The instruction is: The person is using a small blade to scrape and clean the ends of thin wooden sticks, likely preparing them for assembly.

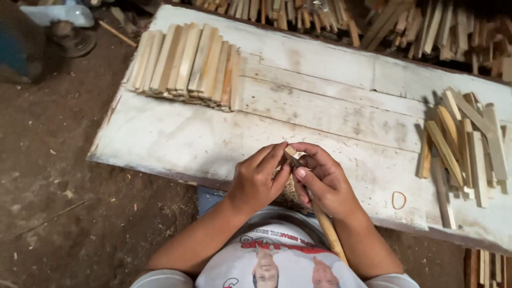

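Both hands' grip pinches one wooden stick.

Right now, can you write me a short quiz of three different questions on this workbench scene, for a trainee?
1. True or false: both hands hold the same wooden stick.
2. Where do the neatly stacked sticks lie on the white board? A) far left B) near right C) middle
3. What small ring lies on the board close to the loose pile of sticks?

Key
1. True: the left hand pinches its top end, and the right hand has its grip around it just below.
2. A
3. A rubber band.
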